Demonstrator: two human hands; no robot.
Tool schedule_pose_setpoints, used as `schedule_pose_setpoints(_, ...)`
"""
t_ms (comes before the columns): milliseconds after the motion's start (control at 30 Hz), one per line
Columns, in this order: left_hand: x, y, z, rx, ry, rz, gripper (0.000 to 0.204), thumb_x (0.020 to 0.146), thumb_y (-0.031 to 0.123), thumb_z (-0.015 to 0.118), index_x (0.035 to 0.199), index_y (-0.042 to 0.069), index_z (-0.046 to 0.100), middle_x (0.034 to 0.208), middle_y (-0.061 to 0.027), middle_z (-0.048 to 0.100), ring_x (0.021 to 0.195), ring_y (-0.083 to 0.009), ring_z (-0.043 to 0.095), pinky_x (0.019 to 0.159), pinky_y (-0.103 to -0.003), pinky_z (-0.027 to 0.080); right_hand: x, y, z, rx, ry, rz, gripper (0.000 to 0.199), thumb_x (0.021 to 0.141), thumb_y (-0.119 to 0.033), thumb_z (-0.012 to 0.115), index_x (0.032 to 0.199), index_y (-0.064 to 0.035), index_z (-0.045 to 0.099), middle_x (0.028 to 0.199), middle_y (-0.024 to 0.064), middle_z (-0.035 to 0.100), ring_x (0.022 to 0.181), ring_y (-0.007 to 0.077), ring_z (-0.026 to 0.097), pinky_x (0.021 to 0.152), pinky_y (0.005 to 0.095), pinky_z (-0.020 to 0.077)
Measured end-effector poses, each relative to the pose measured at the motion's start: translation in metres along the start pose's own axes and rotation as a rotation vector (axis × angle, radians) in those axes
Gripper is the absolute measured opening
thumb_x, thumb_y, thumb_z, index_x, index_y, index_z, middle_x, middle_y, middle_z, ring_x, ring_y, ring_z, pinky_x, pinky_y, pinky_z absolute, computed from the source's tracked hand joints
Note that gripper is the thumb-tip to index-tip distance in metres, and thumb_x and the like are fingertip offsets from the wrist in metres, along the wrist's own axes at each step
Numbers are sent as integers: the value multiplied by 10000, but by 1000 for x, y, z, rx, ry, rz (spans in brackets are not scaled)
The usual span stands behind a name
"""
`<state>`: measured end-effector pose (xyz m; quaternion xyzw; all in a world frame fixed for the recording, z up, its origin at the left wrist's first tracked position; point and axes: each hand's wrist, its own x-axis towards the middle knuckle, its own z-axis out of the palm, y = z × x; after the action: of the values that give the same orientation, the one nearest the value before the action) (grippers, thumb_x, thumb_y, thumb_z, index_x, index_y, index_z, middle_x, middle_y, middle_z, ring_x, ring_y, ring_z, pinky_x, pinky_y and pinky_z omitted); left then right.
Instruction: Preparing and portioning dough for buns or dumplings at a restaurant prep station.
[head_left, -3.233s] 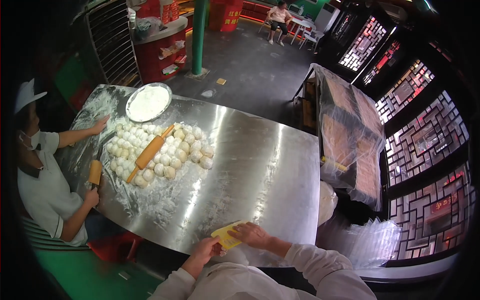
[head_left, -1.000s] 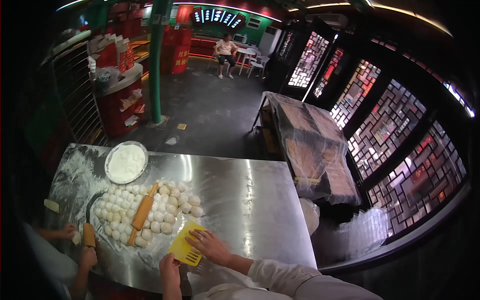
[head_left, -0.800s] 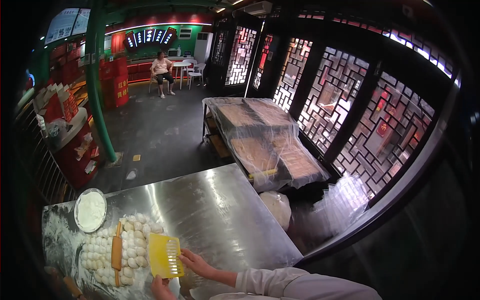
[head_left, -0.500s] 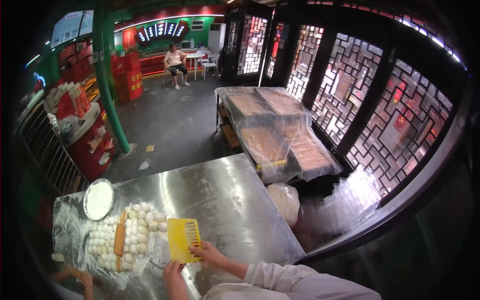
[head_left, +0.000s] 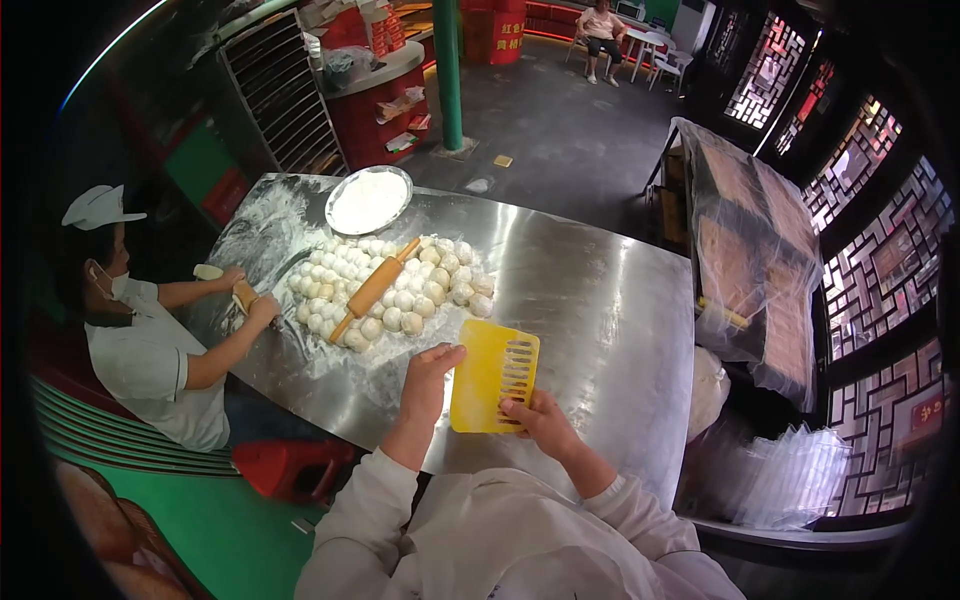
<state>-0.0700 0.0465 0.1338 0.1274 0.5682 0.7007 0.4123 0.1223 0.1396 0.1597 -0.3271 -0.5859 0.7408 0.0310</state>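
A flat yellow dough scraper [head_left: 480, 375] with a row of slots along one side is held up over the near edge of the metal table. My right hand [head_left: 545, 425] grips its lower right corner, thumb across the slotted face. At the opposite edge is my left hand [head_left: 425, 385], its fingertips closed against the plastic; part of its grip is hidden. Beyond the scraper, several rows of floured dough balls [head_left: 400, 322] sit close together. A wooden rolling pin [head_left: 375, 292] lies slantwise on top of them.
A round metal tray of flour [head_left: 345, 222] stands at the table's far side. On the left a co-worker [head_left: 150, 350] leans in, both hands on a wooden roller [head_left: 245, 295]. Past the table's right edge are a plastic-covered rack [head_left: 740, 215] and a white sack [head_left: 708, 393].
My view has swung left and down, bringing the co-worker into sight. My left hand has shifted from the scraper's lower corner up to its left edge. My right hand keeps hold.
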Motion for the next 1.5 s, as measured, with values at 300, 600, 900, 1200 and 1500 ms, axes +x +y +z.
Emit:
schedule_pose_setpoints(300,78,-28,-108,312,271,-47,405,889,266,666,589,-1,612,476,-27,502,395,-124,454,420,-278,355,43,28,33,-8,55,25,280,959,-274,584,1080,-22,582,821,28,624,622,83,519,499,242,415)
schedule_pose_setpoints(600,32,-50,-100,658,-230,251,591,759,214,782,1246,-22,546,1245,-192,543,984,-285,621,808,-372,522,95,21,39,1,251,2,265,958,-238,556,1058,6,574,799,59,623,571,96,521,476,245,417)
schedule_pose_setpoints(900,42,-39,-92,1169,-289,635,616,815,189,696,1327,-58,458,1349,-260,451,1081,-365,574,945,-458,415,135,3,62,-131,239,63,296,958,-258,546,1055,21,569,796,72,625,556,97,513,472,246,415)
schedule_pose_setpoints(1200,114,7,-134,1195,-232,770,409,822,51,621,1216,-26,544,1057,-132,663,863,-218,640,874,-389,435,168,9,42,-234,104,3,439,1005,-386,475,1263,-35,527,1083,112,665,890,197,656,699,317,525)
schedule_pose_setpoints(1500,283,88,-190,1240,302,877,204,906,77,590,1094,8,626,831,-142,671,790,-273,632,876,-396,434,165,99,-13,-1302,252,346,622,837,-408,679,1274,0,509,1327,260,518,1179,408,553,961,483,460)
